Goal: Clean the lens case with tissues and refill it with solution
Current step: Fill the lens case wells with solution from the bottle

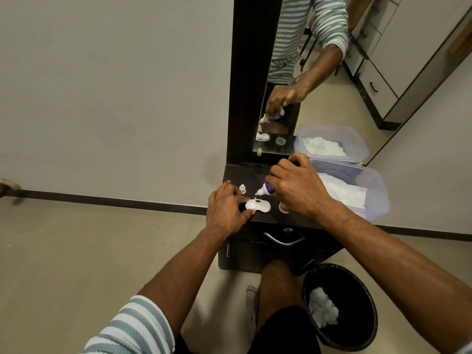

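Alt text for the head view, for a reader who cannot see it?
The right hand tilts a solution bottle toward a white lens case, steadied by the left hand on a dark cabinet. A tissue box sits right.

On the cabinet top (258,172) the lens case (258,206) is being flanked — a bottle cap (242,188) behind-left, a case lid (283,208) to the right, the tilted solution bottle (265,190) just behind — while the tissue box (378,190) is being kept at the far right, above the floor bin (339,307).
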